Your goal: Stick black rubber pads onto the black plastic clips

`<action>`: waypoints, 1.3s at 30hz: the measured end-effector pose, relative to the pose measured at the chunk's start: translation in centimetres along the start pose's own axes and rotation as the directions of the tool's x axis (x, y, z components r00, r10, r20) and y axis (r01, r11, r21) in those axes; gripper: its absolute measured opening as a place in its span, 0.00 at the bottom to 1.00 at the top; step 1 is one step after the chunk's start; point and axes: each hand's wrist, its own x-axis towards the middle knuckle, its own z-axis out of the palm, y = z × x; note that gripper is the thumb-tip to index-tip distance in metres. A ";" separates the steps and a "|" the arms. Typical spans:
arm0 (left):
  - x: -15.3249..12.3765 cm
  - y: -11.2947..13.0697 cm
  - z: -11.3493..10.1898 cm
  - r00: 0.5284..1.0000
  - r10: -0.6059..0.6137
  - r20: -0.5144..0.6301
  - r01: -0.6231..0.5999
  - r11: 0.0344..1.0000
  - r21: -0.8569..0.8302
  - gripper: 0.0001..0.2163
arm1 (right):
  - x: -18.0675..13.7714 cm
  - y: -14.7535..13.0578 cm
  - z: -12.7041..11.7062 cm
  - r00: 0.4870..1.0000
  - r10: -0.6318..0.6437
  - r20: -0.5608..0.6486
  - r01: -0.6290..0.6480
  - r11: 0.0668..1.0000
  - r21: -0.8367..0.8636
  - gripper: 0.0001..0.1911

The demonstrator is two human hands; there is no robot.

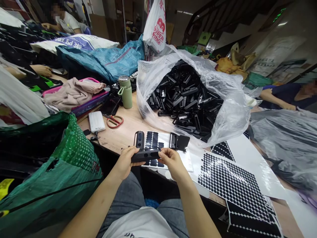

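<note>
Between my hands is a long black plastic part [146, 156] with a patterned front face and dark oval spots along its upper side. My left hand [125, 161] is closed around its left end. At the right end, my right hand [172, 161] pinches with thumb and fingers; whether a small sticker is also between them cannot be made out. Under the part lies a white sheet of black oval stickers [155, 138], partly hidden by it. A similar black part [139, 140] stands just behind my left hand, and another black piece with a flap [179, 142] lies behind my right.
A clear plastic bag [228, 109] heaped with black parts [185, 96] stands behind. Sheets of round black stickers [230, 181] lie right. Scissors [115, 121], a white power bank [96, 121] and a green bottle [125, 92] are left, above a green sack [74, 165]. Other people sit farther off.
</note>
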 end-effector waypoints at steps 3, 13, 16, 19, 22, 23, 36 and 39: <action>-0.1 0.1 0.1 1.000 0.000 -0.003 0.000 1.000 0.005 0.08 | -0.1 0.2 0.0 1.000 -0.021 -0.005 0.021 0.999 -0.031 0.16; -0.1 0.1 0.3 1.000 0.012 -0.007 -0.012 1.000 -0.002 0.09 | -0.6 0.2 -0.1 0.994 -0.103 -0.048 0.090 0.973 -0.212 0.14; -0.1 0.1 0.2 1.000 0.007 -0.010 -0.008 1.000 -0.006 0.09 | -0.7 -0.1 0.0 0.999 -0.039 -0.015 0.037 0.995 -0.091 0.15; -0.1 0.1 0.2 1.000 0.001 -0.004 -0.001 1.000 -0.010 0.09 | -0.7 -0.4 0.0 1.000 0.023 0.017 -0.024 0.999 0.031 0.15; -0.1 0.1 0.3 1.000 0.010 -0.008 -0.010 1.000 -0.007 0.09 | -0.7 -0.4 0.0 1.000 0.003 -0.001 -0.003 1.000 0.015 0.16; -0.1 0.1 0.3 1.000 0.013 -0.011 -0.013 1.000 -0.006 0.09 | -0.7 -0.3 -0.1 1.000 -0.009 -0.008 0.009 1.000 -0.003 0.16; -0.3 0.0 0.7 1.000 0.010 -0.015 -0.010 1.000 -0.014 0.08 | -1.0 -0.3 0.2 0.994 -0.078 -0.077 0.066 0.987 -0.148 0.15; -0.3 -0.1 0.8 1.000 0.019 -0.018 -0.019 1.000 -0.020 0.08 | -0.9 0.1 0.2 0.990 -0.098 -0.097 0.080 0.982 -0.172 0.14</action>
